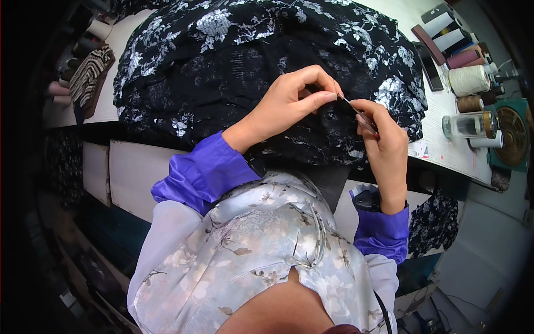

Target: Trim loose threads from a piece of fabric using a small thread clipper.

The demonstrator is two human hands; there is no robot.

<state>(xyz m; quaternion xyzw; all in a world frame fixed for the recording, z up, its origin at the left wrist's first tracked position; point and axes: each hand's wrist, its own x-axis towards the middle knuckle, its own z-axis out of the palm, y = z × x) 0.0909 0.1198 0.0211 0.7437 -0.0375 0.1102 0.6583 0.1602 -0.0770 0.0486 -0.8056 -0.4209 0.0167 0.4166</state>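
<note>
A large black cloth (239, 72) with silvery flower prints lies heaped over the table in front of me. Above its near part, my left hand (295, 100) pinches thumb and forefinger together. What sits between those fingertips is too small to name, though a fine thread-like line shows beside them. My right hand (384, 139) is closed round a slim tool (367, 123) with a thin metal tip and a dark reddish handle. The tool's tip points up and left and almost meets the left fingertips. Its exact kind is hidden by the fingers.
Spools and cones of thread (467, 80) crowd the right side, with a dark phone (428, 67), a glass jar (467, 126) and a green fan (512, 133). More spools (58, 89) and a striped knitted piece (90, 72) lie at the left. The table's edge (450, 167) runs near me.
</note>
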